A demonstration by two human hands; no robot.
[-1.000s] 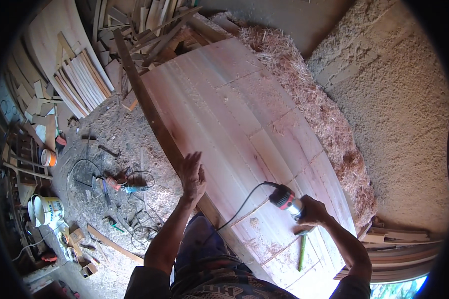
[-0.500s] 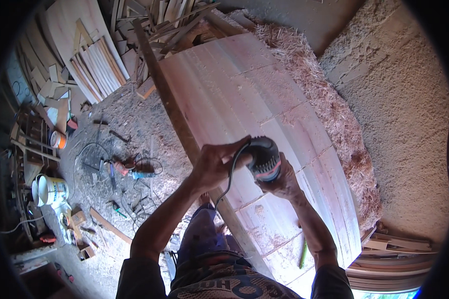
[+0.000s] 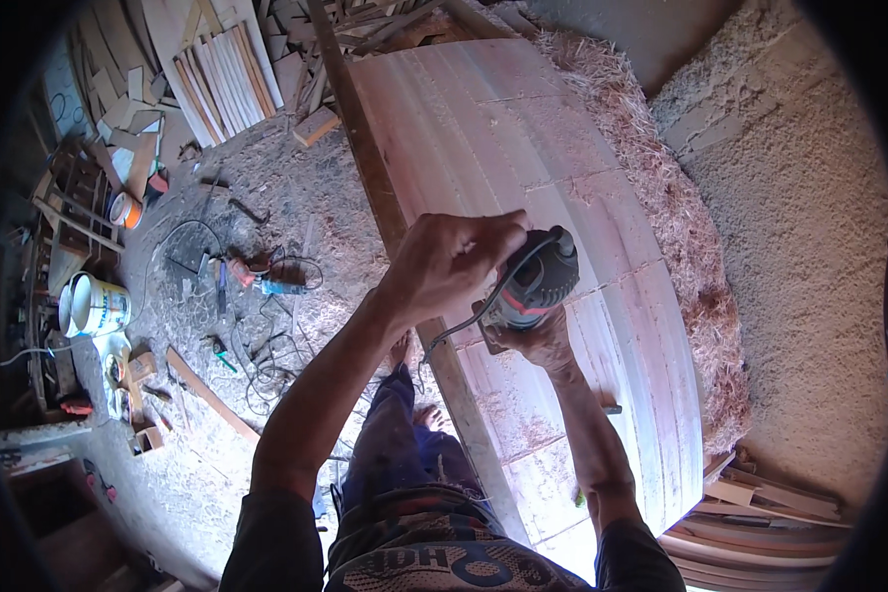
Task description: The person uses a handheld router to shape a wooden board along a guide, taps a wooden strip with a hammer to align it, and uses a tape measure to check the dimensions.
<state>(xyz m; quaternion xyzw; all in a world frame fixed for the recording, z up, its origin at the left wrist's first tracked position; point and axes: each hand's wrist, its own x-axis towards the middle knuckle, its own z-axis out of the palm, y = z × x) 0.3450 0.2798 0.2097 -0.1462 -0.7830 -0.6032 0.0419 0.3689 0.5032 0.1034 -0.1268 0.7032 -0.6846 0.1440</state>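
A corded hand-held power tool [image 3: 541, 281], black with a vented top and a red band, is held up above a large pale wooden panel [image 3: 464, 128]. My right hand [image 3: 541, 343] grips its lower part from beneath. Close against the tool's left side is my left hand [image 3: 449, 259], its fingers curled and drawn together near the upper edge; whatever lies between them is hidden. The black cord [image 3: 464, 324] leaves the tool's top, curves round its side and drops toward my legs. The tool's working end is mostly hidden by my right hand.
A long wooden beam [image 3: 370, 178] edges the panel's left side. Wood shavings [image 3: 701, 296] heap along its right. On the dusty floor lie a red-and-blue power tool [image 3: 257, 276] with tangled cords, white buckets [image 3: 99, 304] and a curved board [image 3: 207, 395]. Wood strips [image 3: 229, 79] lie at the far left.
The power tool has turned in my right hand and shifted slightly right and up the view. My left hand has moved up along its side, its fingers now nearer the top. The whole view has shifted.
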